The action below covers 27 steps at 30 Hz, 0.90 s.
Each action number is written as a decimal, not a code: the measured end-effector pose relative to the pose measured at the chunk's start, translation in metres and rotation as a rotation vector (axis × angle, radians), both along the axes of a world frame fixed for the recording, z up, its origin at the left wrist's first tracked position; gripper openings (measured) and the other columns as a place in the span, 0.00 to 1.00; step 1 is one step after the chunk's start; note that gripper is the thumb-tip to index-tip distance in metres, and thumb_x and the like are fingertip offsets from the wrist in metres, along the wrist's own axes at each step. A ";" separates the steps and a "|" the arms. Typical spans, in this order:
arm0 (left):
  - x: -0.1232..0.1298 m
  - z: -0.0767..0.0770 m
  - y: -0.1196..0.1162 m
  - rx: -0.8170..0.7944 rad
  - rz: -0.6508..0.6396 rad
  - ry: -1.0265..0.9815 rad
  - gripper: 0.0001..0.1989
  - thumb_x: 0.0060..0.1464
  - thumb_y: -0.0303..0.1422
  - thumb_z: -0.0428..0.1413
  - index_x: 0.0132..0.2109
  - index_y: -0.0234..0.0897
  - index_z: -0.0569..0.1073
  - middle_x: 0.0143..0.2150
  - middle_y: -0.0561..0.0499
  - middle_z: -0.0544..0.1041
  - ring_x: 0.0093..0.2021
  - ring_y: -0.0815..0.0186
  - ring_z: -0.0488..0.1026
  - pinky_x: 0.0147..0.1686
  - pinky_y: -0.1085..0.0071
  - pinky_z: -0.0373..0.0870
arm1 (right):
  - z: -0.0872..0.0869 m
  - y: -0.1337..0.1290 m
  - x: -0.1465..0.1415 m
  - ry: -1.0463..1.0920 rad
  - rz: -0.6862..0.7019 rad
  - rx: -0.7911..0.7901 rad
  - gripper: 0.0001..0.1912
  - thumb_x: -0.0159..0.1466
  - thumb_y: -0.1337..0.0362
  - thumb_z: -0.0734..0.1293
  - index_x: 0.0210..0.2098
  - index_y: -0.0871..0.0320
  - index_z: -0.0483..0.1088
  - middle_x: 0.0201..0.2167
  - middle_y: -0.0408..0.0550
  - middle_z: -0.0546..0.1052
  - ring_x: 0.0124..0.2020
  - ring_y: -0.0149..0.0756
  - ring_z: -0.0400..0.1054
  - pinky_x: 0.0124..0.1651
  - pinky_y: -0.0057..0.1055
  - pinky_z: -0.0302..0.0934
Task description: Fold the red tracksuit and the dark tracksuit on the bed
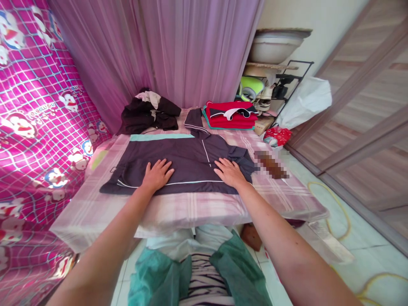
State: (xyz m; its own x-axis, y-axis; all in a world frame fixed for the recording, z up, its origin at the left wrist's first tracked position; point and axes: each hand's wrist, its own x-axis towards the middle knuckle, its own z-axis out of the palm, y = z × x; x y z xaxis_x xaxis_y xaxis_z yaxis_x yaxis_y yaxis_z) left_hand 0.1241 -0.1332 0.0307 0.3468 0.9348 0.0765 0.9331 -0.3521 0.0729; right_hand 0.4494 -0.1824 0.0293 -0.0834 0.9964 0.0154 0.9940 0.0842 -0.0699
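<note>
A dark jacket [185, 157] with white piping and a pale green strip along its far edge lies flat on the table, its collar toward the back right. Flat on its left part rests my left hand [157, 175], fingers stretched out. My right hand [230, 172] presses on the jacket near the folded-in sleeve, fingers also extended. Neither hand grips anything; both palms touch the cloth.
Behind the jacket, a crumpled dark clothing pile [149, 112] sits left and a folded red garment stack [231, 115] sits right. A blurred-out item [272, 165] lies on the checked tablecloth [197, 206]. A rack [296, 76] with basins stands at the back right.
</note>
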 end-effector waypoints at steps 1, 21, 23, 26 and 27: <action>0.001 -0.001 -0.001 -0.005 0.004 -0.003 0.28 0.66 0.47 0.38 0.68 0.47 0.62 0.71 0.46 0.60 0.71 0.53 0.55 0.67 0.42 0.46 | 0.000 0.000 0.000 0.000 0.000 0.000 0.31 0.72 0.49 0.47 0.68 0.53 0.57 0.71 0.50 0.55 0.71 0.41 0.46 0.70 0.49 0.42; -0.003 -0.001 0.000 -0.023 0.007 -0.035 0.28 0.66 0.47 0.39 0.67 0.46 0.63 0.71 0.46 0.60 0.71 0.53 0.54 0.66 0.43 0.49 | -0.005 0.003 0.002 0.028 0.003 0.025 0.29 0.72 0.50 0.49 0.67 0.52 0.60 0.70 0.50 0.58 0.71 0.42 0.48 0.69 0.49 0.43; -0.003 -0.001 0.000 -0.019 0.007 -0.032 0.28 0.66 0.47 0.39 0.67 0.46 0.63 0.71 0.46 0.60 0.71 0.53 0.54 0.66 0.44 0.49 | -0.004 0.002 0.001 0.028 0.002 0.020 0.29 0.72 0.50 0.49 0.67 0.53 0.60 0.70 0.50 0.58 0.71 0.43 0.48 0.69 0.49 0.44; -0.003 -0.002 -0.001 -0.013 0.009 -0.034 0.28 0.66 0.48 0.39 0.67 0.47 0.63 0.71 0.47 0.60 0.70 0.53 0.55 0.66 0.44 0.49 | -0.001 0.000 -0.001 0.030 0.000 0.018 0.29 0.72 0.50 0.49 0.67 0.54 0.61 0.70 0.51 0.59 0.70 0.43 0.48 0.69 0.49 0.44; -0.004 -0.002 -0.001 -0.013 0.011 -0.036 0.28 0.66 0.48 0.39 0.67 0.47 0.63 0.71 0.47 0.60 0.70 0.53 0.55 0.66 0.44 0.49 | -0.001 0.000 -0.001 0.032 -0.002 0.019 0.29 0.72 0.50 0.49 0.67 0.54 0.61 0.70 0.51 0.59 0.70 0.42 0.49 0.69 0.48 0.44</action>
